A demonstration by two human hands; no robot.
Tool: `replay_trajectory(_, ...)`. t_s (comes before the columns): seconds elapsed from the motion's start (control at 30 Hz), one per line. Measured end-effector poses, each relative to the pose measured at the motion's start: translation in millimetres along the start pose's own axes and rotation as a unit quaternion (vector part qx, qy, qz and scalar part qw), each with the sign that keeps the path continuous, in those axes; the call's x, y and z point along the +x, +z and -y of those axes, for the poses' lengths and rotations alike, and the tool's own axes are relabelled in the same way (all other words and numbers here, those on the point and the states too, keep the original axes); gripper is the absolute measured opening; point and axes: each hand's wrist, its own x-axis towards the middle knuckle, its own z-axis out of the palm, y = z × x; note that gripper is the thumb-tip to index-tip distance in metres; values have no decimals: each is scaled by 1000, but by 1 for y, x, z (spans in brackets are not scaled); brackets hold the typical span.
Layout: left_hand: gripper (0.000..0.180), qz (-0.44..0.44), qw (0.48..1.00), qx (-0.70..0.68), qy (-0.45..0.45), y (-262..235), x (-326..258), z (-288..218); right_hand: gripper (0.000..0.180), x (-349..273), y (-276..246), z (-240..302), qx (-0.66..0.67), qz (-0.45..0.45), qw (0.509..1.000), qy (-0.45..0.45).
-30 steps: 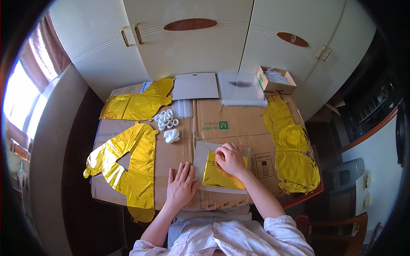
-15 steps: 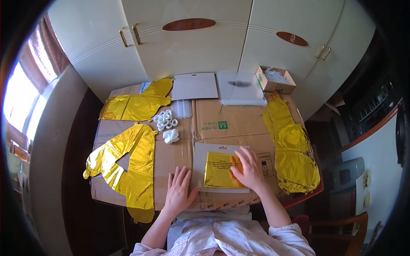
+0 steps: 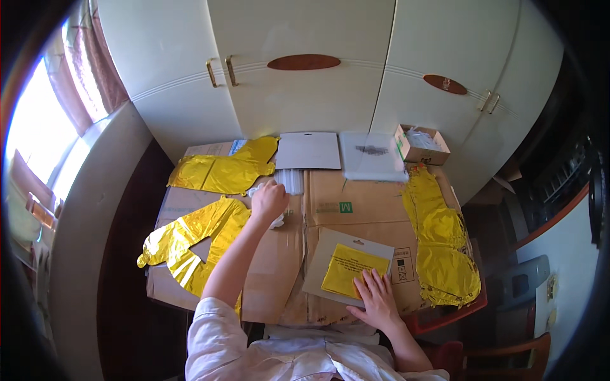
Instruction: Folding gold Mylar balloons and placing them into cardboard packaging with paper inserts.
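Observation:
A grey card [image 3: 316,279] with a hang hole lies tilted near the front of the cardboard-covered table, a folded gold foil balloon [image 3: 346,267] on top of it. My right hand [image 3: 378,295] rests on the lower right corner of the foil and card, fingers stretched out. Farther off to the left, my left hand [image 3: 269,200] is curled closed over the pile of small white rings [image 3: 253,191], mostly hiding them. Its fingertips are out of sight, so what they hold does not show. A crumpled white piece [image 3: 278,221] peeks out beside the wrist.
Flat gold foil balloons lie at the far left [image 3: 219,171], near left [image 3: 171,235] and right [image 3: 438,222]. Along the back are a card stack [image 3: 309,151], clear tubes [image 3: 292,182], clear plastic sleeves [image 3: 372,162] and a small box [image 3: 424,152]. Cabinets [image 3: 298,95] stand behind.
My left hand has moved from beside the card out to the white rings and closed. The card with its foil has turned, and my right hand has slid to its lower right corner.

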Motion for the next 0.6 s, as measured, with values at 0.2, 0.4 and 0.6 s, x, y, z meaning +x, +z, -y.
replay_trajectory(0.2, 29, 79, 985, 34, -147, 31, 53, -25, 69, -6, -4, 1, 3, -6, 1000, 5)
replay_trajectory(0.4, 30, 105, 980, 37, -168, 29, 59, -27, 68, -9, -5, 2, 18, -6, 1000, 11)
replay_trajectory(0.6, 27, 93, 986, 50, -128, 35, 55, -19, 63, 3, -7, 5, 14, -27, 999, -24)
